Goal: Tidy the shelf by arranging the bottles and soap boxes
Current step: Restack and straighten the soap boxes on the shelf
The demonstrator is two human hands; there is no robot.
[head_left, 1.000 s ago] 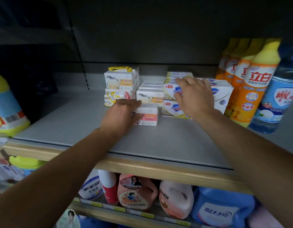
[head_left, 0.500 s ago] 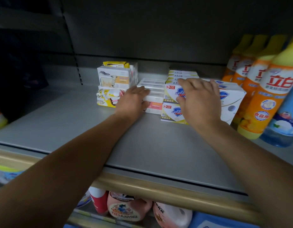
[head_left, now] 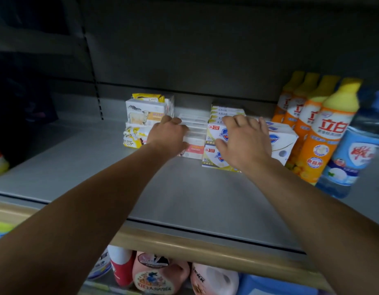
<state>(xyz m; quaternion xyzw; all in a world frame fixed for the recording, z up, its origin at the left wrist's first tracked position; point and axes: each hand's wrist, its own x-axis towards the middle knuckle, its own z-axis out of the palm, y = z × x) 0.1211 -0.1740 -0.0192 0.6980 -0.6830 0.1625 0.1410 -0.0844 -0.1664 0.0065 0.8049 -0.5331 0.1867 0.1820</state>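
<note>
On the grey shelf (head_left: 184, 199) three groups of soap boxes stand at the back. Goat-print boxes (head_left: 146, 116) are on the left, a white-and-pink stack (head_left: 195, 145) in the middle, and white-and-yellow Safeguard boxes (head_left: 214, 150) on the right. My left hand (head_left: 169, 135) presses with fairly straight fingers against the front left of the middle stack. My right hand (head_left: 246, 141) lies flat, fingers spread, over the Safeguard boxes and hides much of them. A row of orange bottles (head_left: 324, 135) with yellow caps stands to the right.
A blue-labelled bottle (head_left: 359, 154) stands in front of the orange row at the far right. White soap packs (head_left: 284, 143) sit between the Safeguard boxes and the bottles. A wooden lip (head_left: 205, 245) edges the shelf; pink and red bottles (head_left: 158, 275) stand below.
My left hand has slid the loose pink-and-white box back until it sits against the middle stack. My right hand has stayed on the Safeguard boxes. The view has moved closer.
</note>
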